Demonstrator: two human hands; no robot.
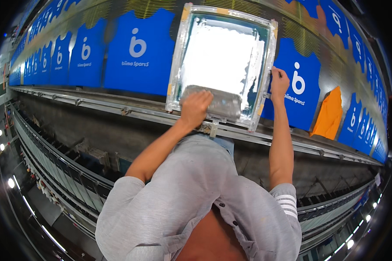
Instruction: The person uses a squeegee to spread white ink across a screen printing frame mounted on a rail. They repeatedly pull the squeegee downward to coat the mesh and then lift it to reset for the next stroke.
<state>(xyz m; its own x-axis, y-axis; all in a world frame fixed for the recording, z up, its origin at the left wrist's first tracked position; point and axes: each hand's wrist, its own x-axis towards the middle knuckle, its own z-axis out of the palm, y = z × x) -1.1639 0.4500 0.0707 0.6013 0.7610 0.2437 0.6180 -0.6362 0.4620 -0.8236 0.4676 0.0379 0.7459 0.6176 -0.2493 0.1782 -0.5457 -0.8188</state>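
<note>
A screen-printing frame [175, 65] lies over the long table in front of me, its mesh spread with white ink [222, 54]. Along the near end of the mesh rests a wide grey squeegee [226, 104]. My left hand [196, 106] is closed over the squeegee's left part. Beside the frame's right edge, my right hand [280, 82] has its fingers curled together; whether they grip the edge or something small is hidden. Just under that forearm lies a blue cut fabric piece [311, 69] with a white printed logo.
More printed blue pieces [137, 71] lie in a row to both sides. An orange fabric piece [328, 114] sits at the right. A metal rail [152, 112] runs along the table's near edge, and another long table [61, 150] stands behind me.
</note>
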